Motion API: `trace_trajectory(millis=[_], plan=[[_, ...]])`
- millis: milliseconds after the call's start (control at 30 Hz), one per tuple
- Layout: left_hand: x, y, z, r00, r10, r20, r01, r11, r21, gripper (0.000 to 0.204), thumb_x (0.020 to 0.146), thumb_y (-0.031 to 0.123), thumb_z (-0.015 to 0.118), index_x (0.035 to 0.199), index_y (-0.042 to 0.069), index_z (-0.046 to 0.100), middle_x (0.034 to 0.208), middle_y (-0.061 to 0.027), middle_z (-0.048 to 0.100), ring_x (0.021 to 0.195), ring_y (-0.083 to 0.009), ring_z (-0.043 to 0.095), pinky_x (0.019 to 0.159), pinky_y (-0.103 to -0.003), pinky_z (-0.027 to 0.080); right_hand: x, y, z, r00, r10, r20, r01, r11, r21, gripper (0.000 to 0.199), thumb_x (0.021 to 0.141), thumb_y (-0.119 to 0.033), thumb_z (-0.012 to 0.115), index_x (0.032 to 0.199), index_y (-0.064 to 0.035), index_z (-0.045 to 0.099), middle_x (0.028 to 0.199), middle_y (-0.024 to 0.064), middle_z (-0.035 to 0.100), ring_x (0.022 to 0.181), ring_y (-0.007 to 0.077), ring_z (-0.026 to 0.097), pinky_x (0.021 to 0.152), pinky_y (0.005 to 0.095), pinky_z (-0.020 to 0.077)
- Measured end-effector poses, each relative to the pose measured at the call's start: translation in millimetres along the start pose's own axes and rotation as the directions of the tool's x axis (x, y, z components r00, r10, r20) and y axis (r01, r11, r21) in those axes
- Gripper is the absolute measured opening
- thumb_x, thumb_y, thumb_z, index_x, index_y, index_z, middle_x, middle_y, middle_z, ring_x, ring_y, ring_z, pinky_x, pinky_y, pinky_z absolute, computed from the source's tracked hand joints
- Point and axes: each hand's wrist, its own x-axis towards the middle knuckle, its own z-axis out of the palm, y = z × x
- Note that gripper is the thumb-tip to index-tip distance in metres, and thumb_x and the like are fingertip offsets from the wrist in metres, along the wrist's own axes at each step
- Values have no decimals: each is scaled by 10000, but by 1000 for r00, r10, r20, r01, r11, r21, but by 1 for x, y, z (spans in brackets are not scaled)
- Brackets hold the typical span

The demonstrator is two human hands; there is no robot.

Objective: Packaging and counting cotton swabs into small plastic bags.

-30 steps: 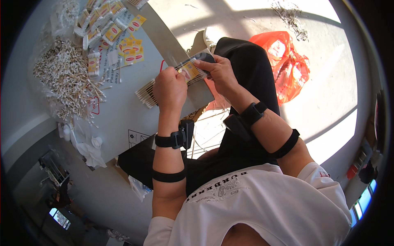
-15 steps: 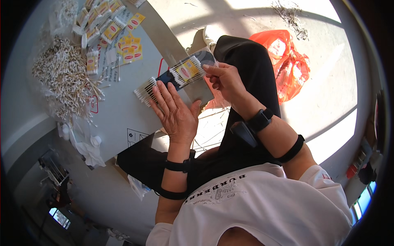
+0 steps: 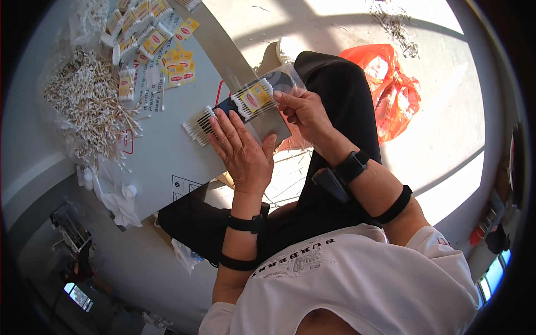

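Note:
My left hand [image 3: 240,151] lies flat with its fingers stretched over a row of cotton swabs [image 3: 198,127] and a dark strip at the table's edge. Beyond those fingertips, more white swabs lie under a yellow label [image 3: 257,97] with a red oval, in what looks like a clear plastic bag [image 3: 289,78]. The thumb and forefinger of my right hand [image 3: 307,111] pinch the bag's edge beside the label, with the other fingers curled in. How far the swabs reach under my left fingers is hidden.
On the grey table [image 3: 162,151], a large heap of loose swabs [image 3: 84,100] spills from clear plastic at the left. Packed swab bundles [image 3: 142,28] and loose yellow labels [image 3: 180,67] lie at the back. A red plastic bag [image 3: 391,89] stands on the sunlit floor.
My left hand has shifted slightly right, still flat by the swabs. My right hand has moved slightly left along the bag's edge, still pinching.

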Motion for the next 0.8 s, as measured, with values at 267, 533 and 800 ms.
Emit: trace_trajectory(millis=[267,533,800], plan=[[22,-7,7,999,-38,7,37,991,130,931,942,650,330,1481,-94,180,1573,-285,86,1475,-417,30,1163,-557,4,19,2,1,995,-66,77,65,998,14,351,879,-374,720,766,-47,657,647,14,593,543,65,502,504,224,390],[26,1,14,999,-32,-18,33,995,90,923,934,625,388,1482,-88,179,1573,-279,89,1473,-418,34,1163,-560,10,22,10,17,954,-291,66,297,949,-106,363,922,-407,664,862,-49,662,753,-25,617,676,39,519,617,214,441],[30,-3,12,998,-65,-19,66,994,82,943,938,657,340,1488,-90,167,1578,-268,96,1477,-409,30,1160,-566,-6,21,11,16,962,-266,60,271,959,-83,383,935,-404,647,882,-25,665,771,-15,622,710,51,524,655,233,458]])
